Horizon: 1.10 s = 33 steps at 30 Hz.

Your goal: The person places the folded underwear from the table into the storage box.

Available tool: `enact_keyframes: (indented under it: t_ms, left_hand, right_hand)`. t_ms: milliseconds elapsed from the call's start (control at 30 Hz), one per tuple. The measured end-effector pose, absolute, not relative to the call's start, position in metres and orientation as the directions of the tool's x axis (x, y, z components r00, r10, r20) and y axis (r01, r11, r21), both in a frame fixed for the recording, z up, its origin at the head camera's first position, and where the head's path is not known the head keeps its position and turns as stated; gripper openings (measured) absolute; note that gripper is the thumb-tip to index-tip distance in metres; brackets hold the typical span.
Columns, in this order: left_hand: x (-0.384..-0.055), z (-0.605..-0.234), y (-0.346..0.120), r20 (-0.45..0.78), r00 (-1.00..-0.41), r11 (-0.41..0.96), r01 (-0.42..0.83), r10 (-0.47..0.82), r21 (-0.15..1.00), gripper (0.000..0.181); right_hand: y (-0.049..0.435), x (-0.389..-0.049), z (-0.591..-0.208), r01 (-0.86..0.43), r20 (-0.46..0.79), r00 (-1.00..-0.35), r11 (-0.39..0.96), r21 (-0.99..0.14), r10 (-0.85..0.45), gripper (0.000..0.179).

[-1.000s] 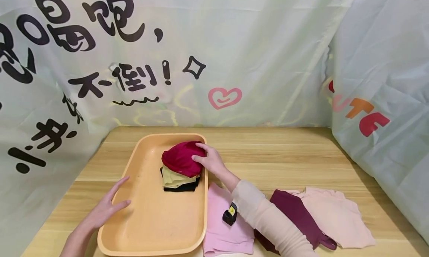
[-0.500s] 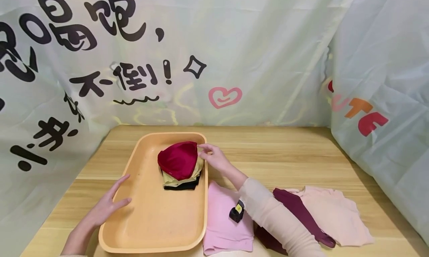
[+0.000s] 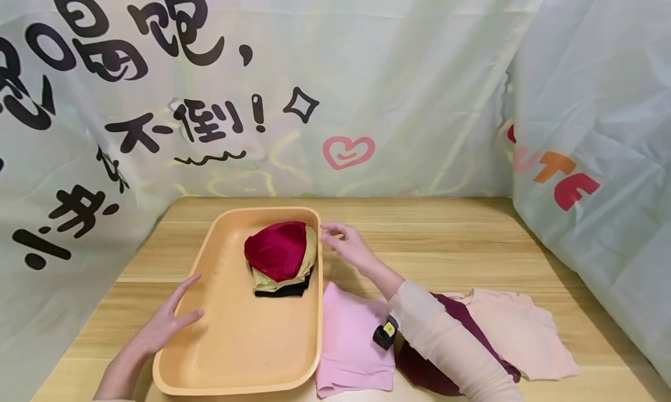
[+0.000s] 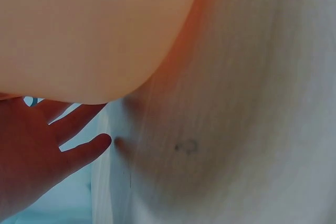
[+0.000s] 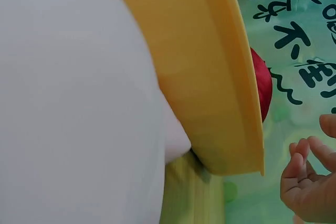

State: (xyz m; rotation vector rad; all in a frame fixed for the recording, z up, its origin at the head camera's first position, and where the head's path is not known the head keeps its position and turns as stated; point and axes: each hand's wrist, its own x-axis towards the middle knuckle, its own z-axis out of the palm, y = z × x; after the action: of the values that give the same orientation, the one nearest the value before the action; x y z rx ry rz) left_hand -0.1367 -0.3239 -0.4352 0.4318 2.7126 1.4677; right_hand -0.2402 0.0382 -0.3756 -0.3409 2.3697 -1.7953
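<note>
A folded crimson garment point(image 3: 276, 250) lies on top of a beige folded cloth point(image 3: 268, 284) and a black one point(image 3: 280, 293), stacked at the far right inside a shallow orange tray point(image 3: 236, 355). My right hand point(image 3: 347, 243) hovers just outside the tray's right rim with loosely bent fingers and nothing in them. In the right wrist view, the right hand point(image 5: 312, 182) shows at the lower right, apart from the tray. At the tray's left rim is my left hand point(image 3: 168, 320), its fingers spread along the wall. The left wrist view shows the left hand's point(image 4: 31, 150) fingers extended beside the tray.
Right of the tray lies a pink folded garment point(image 3: 353, 355). Further right are a maroon garment point(image 3: 430, 367), partly hidden by the right sleeve point(image 3: 445, 344), and a pale peach top point(image 3: 524, 332). Printed cloth walls point(image 3: 419, 99) enclose the wooden table point(image 3: 419, 227).
My right hand let go of the crimson garment, then moved right, out over the tray's rim. The garment settled slightly left on the stack. The left hand has stayed in place.
</note>
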Motion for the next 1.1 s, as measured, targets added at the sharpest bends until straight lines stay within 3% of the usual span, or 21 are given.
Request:
enact_keyframes:
  t_ms: [233, 567, 933, 1100]
  left_hand:
    - [-0.136, -0.436, -0.325, 0.103, -0.962, 0.529, 0.227, 0.254, 0.818, 0.069]
    - [-0.136, -0.437, -0.324, 0.097, -0.964, 0.533, 0.22, 0.248, 0.817, 0.068]
    - [-0.136, -0.435, -0.324, 0.104, -0.961, 0.518, 0.227, 0.256, 0.825, 0.069]
    - [-0.136, -0.434, -0.326, 0.089, -0.964, 0.524, 0.213, 0.251, 0.825, 0.069]
  right_hand:
    - [0.05, -0.234, -0.374, -0.145, 0.076, -0.96, 0.249, -0.958, -0.269, 0.033]
    - [0.061, -0.21, -0.374, -0.086, 0.02, -0.96, 0.223, -0.971, -0.28, 0.032]
    - [0.073, -0.188, -0.373, -0.153, 0.048, -0.931, 0.264, -0.952, -0.363, 0.031]
    - [0.079, -0.18, -0.375, -0.229, 0.058, -0.885, 0.324, -0.918, -0.461, 0.035]
